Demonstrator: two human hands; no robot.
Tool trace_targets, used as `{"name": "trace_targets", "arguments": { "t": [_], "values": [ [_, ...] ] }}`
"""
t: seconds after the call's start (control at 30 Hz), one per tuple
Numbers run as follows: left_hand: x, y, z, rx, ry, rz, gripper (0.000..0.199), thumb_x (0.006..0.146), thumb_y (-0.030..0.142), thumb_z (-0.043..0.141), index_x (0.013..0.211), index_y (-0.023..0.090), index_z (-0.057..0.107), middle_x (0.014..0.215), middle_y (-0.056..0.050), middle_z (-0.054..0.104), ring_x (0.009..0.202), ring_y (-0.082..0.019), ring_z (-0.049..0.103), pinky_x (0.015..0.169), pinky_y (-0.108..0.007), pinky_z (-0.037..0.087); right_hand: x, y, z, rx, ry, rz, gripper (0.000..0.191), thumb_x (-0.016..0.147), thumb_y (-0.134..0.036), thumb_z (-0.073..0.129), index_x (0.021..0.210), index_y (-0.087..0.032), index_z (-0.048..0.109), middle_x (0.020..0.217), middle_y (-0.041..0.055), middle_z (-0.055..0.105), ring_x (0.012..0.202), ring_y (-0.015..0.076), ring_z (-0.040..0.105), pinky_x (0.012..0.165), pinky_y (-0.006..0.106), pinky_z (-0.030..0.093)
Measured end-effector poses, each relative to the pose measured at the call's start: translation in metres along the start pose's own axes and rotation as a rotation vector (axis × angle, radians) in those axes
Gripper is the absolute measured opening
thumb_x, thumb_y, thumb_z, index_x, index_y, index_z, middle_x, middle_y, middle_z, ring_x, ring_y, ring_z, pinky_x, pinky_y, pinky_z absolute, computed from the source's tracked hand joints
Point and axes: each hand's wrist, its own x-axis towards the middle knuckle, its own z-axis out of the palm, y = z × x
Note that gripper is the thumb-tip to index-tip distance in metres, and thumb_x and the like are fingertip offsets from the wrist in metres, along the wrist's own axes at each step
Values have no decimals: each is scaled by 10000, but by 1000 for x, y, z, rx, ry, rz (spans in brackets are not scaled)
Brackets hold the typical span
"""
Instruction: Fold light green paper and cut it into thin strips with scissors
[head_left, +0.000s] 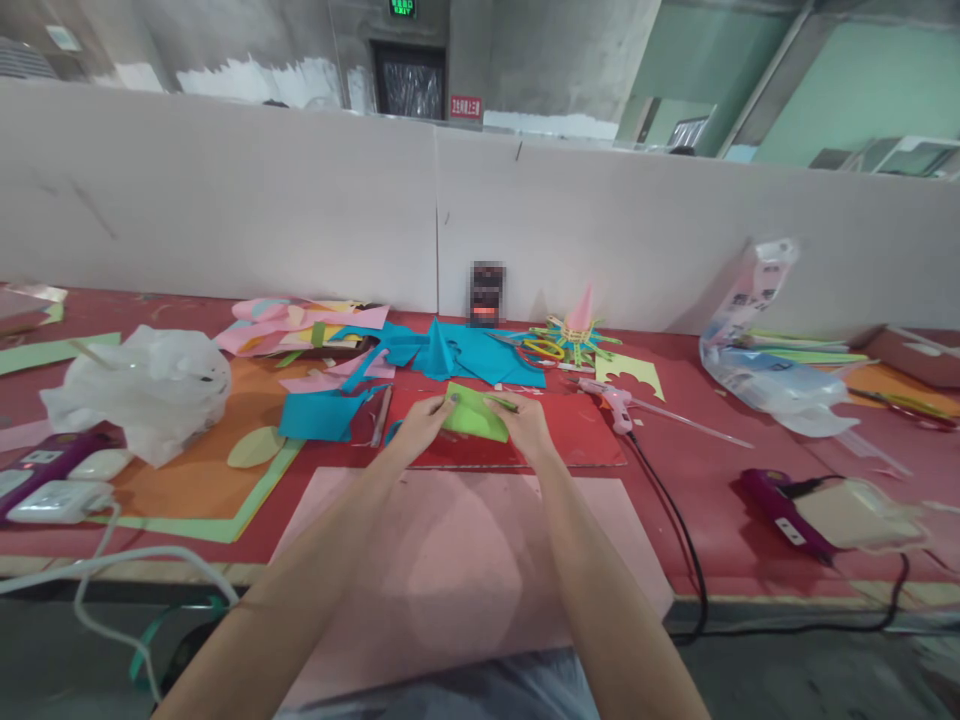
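the green paper (475, 418) sits right between your two hands, above the red board (574, 432). your left hand (424, 420) pinches its left end, thumb toward the middle; your right hand (527, 424) grips its right end, fingers curled. a slim dark thing shows by your right thumb, too small to make out.

just beyond your left hand stands the blue cone (435, 352), with blue paper (319, 416) to that hand's left. past your right hand are the scissors (543, 350), and beyond them the pink cone (580, 312). the glue gun (613, 404) lies near your right hand, on its right side, its black cord (679, 520) running back toward you. the pink sheet (465, 530) is on the near side of both hands, under your forearms.
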Motion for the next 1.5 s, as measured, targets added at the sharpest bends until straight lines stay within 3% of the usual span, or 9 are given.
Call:
{"name": "trace_targets", "arguments": {
  "t": [0.27,0.43,0.63,0.9,1.07,1.3,1.4,1.5],
  "values": [
    [-2,3,0,-127,-82,-38,513,662,594,511,810,118,633,676,-41,648,612,-201,613,557,-300,492,2,5,0,9,16,32,300,656,-415,626,845,-194,699,840,23,686,805,206,610,735,315,466],
    [-1,0,0,-195,-119,-54,497,674,572,524,870,125,616,699,-47,662,582,-214,628,548,-330,499,4,7,-1,15,44,43,317,641,-431,633,841,-197,702,881,33,685,869,225,602,772,336,467],
    [0,-5,3,-236,-249,-118,503,693,592,490,838,119,583,628,-93,669,549,-212,638,512,-296,491,4,4,-4,40,108,38,338,643,-431,634,879,-197,695,959,49,671,968,233,578,846,347,437],
    [-1,-2,4,-206,-183,-64,495,683,581,502,863,131,595,683,-64,666,592,-202,631,543,-295,488,4,3,-5,14,97,8,334,651,-433,627,880,-199,693,948,46,673,965,227,577,838,340,435],
    [0,-3,3,-33,-58,-31,437,643,536,569,758,119,633,700,-41,642,666,-189,591,574,-250,448,0,-1,-3,-15,-32,-24,287,672,-421,609,840,-208,701,868,29,686,843,203,605,764,315,462],
    [-2,0,-1,135,-56,10,402,629,528,582,561,132,597,517,6,548,548,-140,516,504,-210,378,-2,-4,-2,-5,-97,-57,291,683,-404,592,866,-203,696,866,27,683,819,192,608,741,304,463],
    [-2,2,-2,64,-84,-3,368,614,508,609,618,141,628,579,-8,601,595,-163,565,549,-230,425,-1,-2,-1,-15,-75,-51,289,681,-408,593,858,-205,698,853,22,683,804,191,605,728,296,457],
    [-4,5,-1,-78,-197,-95,359,589,470,655,733,141,652,650,-41,646,599,-189,607,580,-284,473,0,-2,-1,-19,-41,-46,287,686,-407,586,854,-203,701,839,20,684,782,190,604,703,283,453]
  ]
}}
